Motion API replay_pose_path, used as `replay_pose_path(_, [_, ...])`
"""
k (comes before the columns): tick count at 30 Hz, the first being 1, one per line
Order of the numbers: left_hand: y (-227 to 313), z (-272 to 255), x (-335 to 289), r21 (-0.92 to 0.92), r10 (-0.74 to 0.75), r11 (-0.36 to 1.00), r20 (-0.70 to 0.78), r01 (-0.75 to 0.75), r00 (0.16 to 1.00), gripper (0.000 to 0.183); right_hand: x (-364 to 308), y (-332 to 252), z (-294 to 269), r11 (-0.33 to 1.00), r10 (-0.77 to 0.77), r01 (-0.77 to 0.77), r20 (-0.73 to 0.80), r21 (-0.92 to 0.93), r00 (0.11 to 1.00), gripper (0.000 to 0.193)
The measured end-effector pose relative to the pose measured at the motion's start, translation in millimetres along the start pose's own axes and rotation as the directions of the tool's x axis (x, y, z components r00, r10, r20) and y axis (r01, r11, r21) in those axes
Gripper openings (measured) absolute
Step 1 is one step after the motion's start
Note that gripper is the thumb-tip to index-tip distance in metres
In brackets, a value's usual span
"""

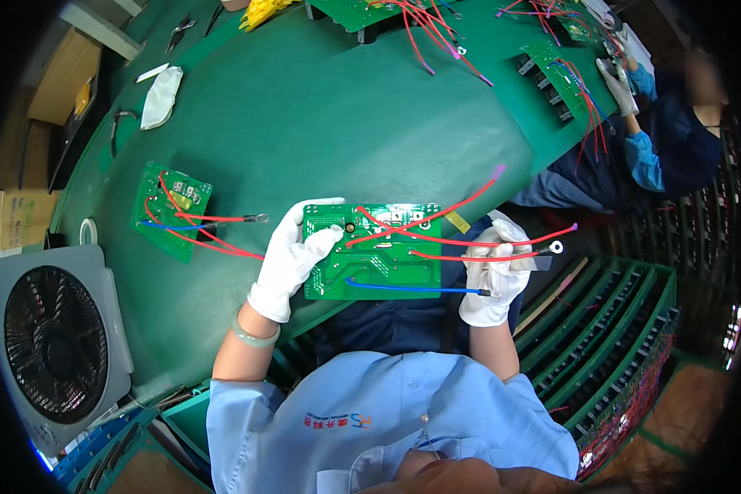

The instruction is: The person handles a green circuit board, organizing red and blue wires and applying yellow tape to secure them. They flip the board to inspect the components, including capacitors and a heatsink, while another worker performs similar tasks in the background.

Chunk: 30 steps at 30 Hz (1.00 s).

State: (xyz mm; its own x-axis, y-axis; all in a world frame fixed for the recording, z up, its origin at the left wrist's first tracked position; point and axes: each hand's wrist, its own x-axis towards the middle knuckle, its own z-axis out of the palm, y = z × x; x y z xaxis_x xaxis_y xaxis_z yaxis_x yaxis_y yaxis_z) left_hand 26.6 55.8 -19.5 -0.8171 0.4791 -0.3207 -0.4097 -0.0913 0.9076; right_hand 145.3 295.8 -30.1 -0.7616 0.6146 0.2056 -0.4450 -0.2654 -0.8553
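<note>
My left hand (292, 257), in a white glove, grips the left edge of a green circuit board (379, 267), thumb on top. Several red wires (461, 205) and one blue wire (412, 287) run from the board to the right, some with ring terminals at their ends. To the right of the board is my gloved right hand (496, 276), fingers curled, with red wires passing across it. A small greyish flat piece (540, 263) shows beside those fingers; what they hold is partly hidden. A strip of yellow tape (458, 222) sticks out at the board's upper right corner.
Another wired circuit board (173, 206) lies left on the green table (337, 107). A white glove (163, 97) and a fan (56, 333) are farther left. Wired boards lie at the far edge. A co-worker's gloved hand (617, 86) is at the right. Green racks (593, 329) stand beside me.
</note>
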Motion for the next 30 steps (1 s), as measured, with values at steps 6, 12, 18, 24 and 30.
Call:
replay_pose_path(6, [10,0,1,-0.033,-0.057,0.998,0.028,0.058,0.998,0.040,25,6,5,0.982,0.132,-0.159,-0.231,-0.105,0.964,0.027])
replay_pose_path(12, [4,-1,4,-0.127,0.004,0.992,0.029,0.000,1.000,0.040,51,6,11,0.960,0.184,-0.237,-0.297,-0.151,0.937,0.030])
replay_pose_path(18, [3,-2,8,-0.087,-0.028,0.996,-0.001,0.028,1.000,0.043,50,8,-5,0.908,0.266,-0.347,-0.315,-0.236,0.911,0.026])
replay_pose_path(24, [-4,-12,11,-0.110,0.017,0.994,0.003,-0.017,1.000,0.045,22,1,-42,0.841,0.331,-0.352,-0.124,-0.410,0.935,0.034])
replay_pose_path(30, [-2,-12,10,-0.100,0.014,0.995,0.019,-0.012,1.000,0.044,-23,-4,-57,0.768,0.419,-0.366,-0.020,-0.526,0.908,0.038])
